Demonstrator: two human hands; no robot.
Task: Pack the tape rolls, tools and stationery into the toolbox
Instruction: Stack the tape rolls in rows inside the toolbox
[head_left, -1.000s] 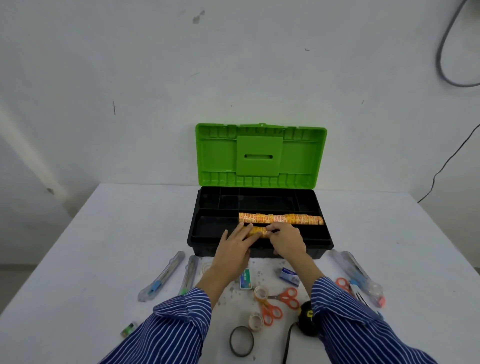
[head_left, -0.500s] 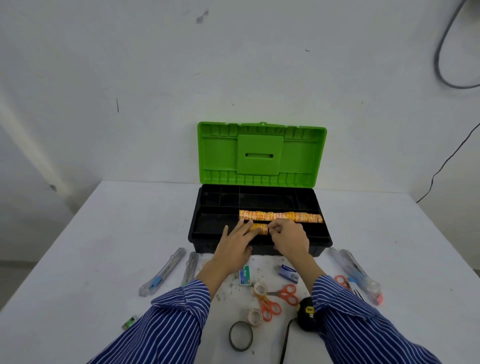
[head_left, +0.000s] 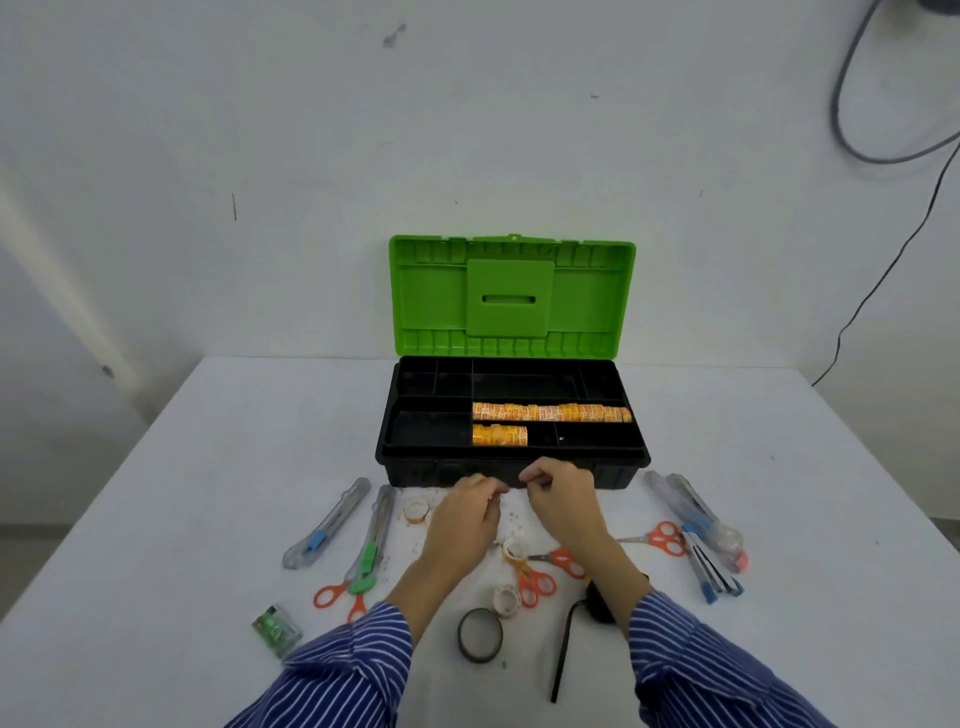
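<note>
Looking down from the head view, we see the toolbox standing open at the far middle of the desk, its green lid tipped upright against the wall. Two lots of orange tape rolls are already in its tray: a long row in the middle compartment and a short stack in the front one.

Our left hand and right hand hover side by side just in front of the toolbox, above the desk. Both have their fingers curled; whether either pinches something small we cannot tell.

We judge the orange rolls to be done and the next pick to be starting. Nearest lie small clear tape rolls, a second, a third, and a black tape ring. Scissors, a second pair and a third wait too, with cutters to the left and pens to the right. The next move calls for reaching down to one of these and choosing a free compartment.

Against the earlier frames, both hands have drawn back out of the tray, where they were settling the short stack, and that stack now sits uncovered.
</note>
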